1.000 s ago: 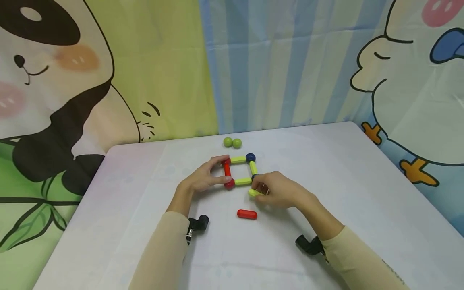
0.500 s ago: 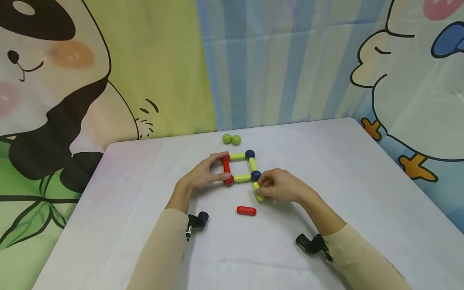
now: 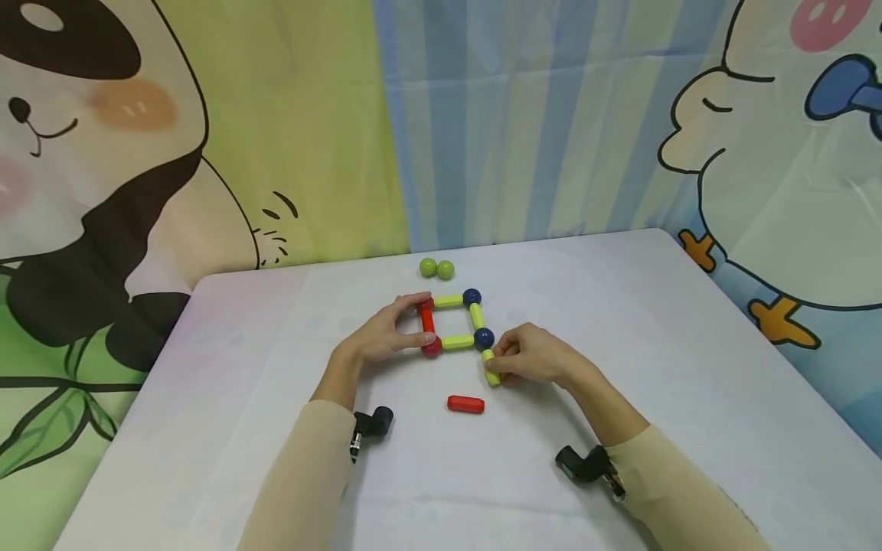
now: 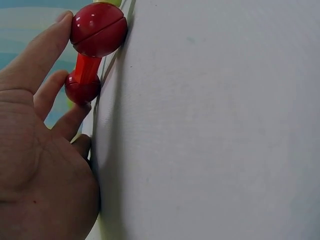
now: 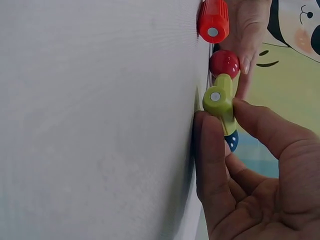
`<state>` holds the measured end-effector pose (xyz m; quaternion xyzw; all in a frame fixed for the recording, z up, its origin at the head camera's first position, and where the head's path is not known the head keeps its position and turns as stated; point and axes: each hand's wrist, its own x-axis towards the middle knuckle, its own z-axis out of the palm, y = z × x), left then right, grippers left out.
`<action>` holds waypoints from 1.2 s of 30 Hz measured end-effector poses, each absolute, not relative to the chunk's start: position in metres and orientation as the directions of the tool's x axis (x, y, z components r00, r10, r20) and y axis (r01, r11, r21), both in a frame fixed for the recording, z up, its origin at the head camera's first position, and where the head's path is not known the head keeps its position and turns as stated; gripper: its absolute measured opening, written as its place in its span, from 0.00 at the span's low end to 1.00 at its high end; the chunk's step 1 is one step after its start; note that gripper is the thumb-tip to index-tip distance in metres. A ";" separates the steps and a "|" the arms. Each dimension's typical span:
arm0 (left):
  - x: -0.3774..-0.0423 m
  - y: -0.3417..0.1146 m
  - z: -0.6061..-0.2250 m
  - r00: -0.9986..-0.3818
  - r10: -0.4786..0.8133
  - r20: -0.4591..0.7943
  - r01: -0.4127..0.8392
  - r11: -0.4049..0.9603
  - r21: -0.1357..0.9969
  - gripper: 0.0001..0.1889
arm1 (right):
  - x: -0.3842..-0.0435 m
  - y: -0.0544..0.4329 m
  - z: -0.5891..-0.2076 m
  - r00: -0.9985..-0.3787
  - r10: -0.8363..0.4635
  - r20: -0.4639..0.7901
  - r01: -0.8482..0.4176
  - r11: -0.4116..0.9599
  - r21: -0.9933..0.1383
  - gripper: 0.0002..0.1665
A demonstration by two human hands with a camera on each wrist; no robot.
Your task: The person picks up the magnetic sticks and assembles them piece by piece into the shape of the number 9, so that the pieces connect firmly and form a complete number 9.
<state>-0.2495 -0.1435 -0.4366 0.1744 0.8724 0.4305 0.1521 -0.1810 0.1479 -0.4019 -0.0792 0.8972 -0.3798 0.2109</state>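
Observation:
A square of magnetic building sticks lies on the table, with two red balls (image 3: 432,347) on its left and two dark blue balls (image 3: 484,337) on its right. A red stick (image 3: 427,320) joins the red balls; the other sides are yellow-green sticks (image 3: 458,342). My left hand (image 3: 381,335) holds the red side, thumb at the near red ball and fingertips at the far one (image 4: 82,90). Between thumb and fingers, my right hand (image 3: 534,356) pinches another yellow-green stick (image 3: 491,370). Its far end meets the near blue ball; its near end shows a metal disc (image 5: 215,96).
A loose red stick (image 3: 465,404) lies nearer my body, in front of the square. Two green balls (image 3: 445,269) sit side by side beyond it. Past the white table (image 3: 606,291) hangs a printed cloth (image 3: 482,130).
My right hand has turned the yellow-green stick from lying sideways to pointing towards me, its end now at the near blue ball. My left hand stays on the red side.

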 end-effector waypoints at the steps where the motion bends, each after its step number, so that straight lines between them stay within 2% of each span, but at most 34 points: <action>1: -0.249 -0.143 -0.437 -0.893 0.434 -0.121 0.168 0.569 0.805 0.43 | -0.182 0.148 -0.402 -0.899 -0.297 -0.322 0.022 0.702 -0.712 0.14; 13: -0.249 -0.146 -0.430 -0.896 0.432 -0.101 0.181 0.564 0.806 0.43 | -0.191 0.147 -0.401 -0.905 -0.285 -0.316 0.033 0.693 -0.720 0.16; 36: -0.248 -0.140 -0.434 -0.895 0.427 -0.132 0.155 0.573 0.805 0.42 | -0.195 0.151 -0.400 -0.854 -0.376 -0.359 0.007 0.682 -0.731 0.16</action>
